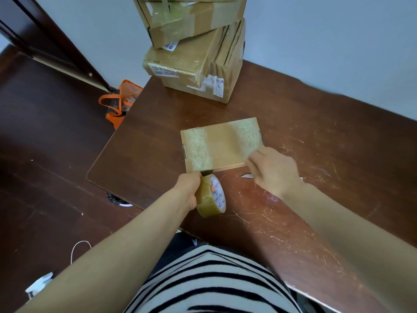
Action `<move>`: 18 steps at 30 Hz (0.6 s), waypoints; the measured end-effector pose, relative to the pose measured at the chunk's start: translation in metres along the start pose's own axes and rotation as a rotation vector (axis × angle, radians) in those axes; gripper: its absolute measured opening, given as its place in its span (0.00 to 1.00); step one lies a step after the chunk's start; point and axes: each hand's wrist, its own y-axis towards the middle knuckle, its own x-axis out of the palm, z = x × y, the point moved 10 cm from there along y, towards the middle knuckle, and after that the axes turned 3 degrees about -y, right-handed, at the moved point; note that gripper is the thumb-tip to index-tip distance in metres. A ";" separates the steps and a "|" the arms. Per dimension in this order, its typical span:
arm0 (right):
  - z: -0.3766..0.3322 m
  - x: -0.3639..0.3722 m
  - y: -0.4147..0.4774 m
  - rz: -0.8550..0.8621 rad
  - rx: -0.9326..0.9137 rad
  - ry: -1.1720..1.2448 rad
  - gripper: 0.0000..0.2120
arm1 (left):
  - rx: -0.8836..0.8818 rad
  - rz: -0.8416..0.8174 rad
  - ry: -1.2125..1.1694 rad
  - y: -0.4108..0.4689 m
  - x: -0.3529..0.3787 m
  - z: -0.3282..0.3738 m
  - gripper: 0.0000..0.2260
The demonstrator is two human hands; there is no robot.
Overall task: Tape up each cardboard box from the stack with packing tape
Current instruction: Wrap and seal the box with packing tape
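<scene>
A flat cardboard box (222, 144) lies closed at the centre of the frame on a scratched dark wooden table (316, 154), with 2 cloudy bands of clear tape across its top — 1 near each end. The left hand (188, 189) is clenched around a roll of packing tape (211, 195), held on edge just below the box's lower left corner, touching its near edge. The right hand (272, 169) rests with fingers spread and released on the box's lower right corner; it is blurred. At the top centre, a stack of taped boxes (194, 48) stands on the table's far edge, well apart from the flat box. An orange bag (119, 102) sits on the floor at left — beside the table.
</scene>
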 end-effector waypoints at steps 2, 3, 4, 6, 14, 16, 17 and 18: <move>-0.040 0.008 0.015 -0.123 -0.210 0.193 0.18 | -0.001 0.004 -0.002 0.002 -0.001 -0.002 0.10; -0.062 0.015 0.021 -0.199 -0.332 0.240 0.21 | -0.001 0.001 -0.011 0.002 0.000 -0.002 0.09; -0.079 0.020 0.027 -0.251 -0.428 0.239 0.24 | -0.001 -0.007 -0.022 0.001 0.001 -0.003 0.09; -0.096 0.034 0.036 -0.312 -0.520 0.208 0.25 | 0.000 -0.028 -0.056 0.000 0.003 -0.004 0.08; -0.100 0.061 0.040 -0.247 -0.612 0.034 0.25 | -0.025 -0.029 -0.125 0.008 0.002 -0.012 0.09; -0.099 0.060 0.041 -0.228 -0.623 0.011 0.25 | -0.066 -0.031 -0.092 0.007 0.001 -0.021 0.07; -0.098 0.063 0.041 -0.232 -0.623 -0.007 0.25 | -0.082 -0.035 -0.085 0.006 0.001 -0.025 0.07; -0.097 0.065 0.042 -0.238 -0.622 -0.016 0.26 | -0.089 -0.037 -0.081 0.005 0.000 -0.027 0.08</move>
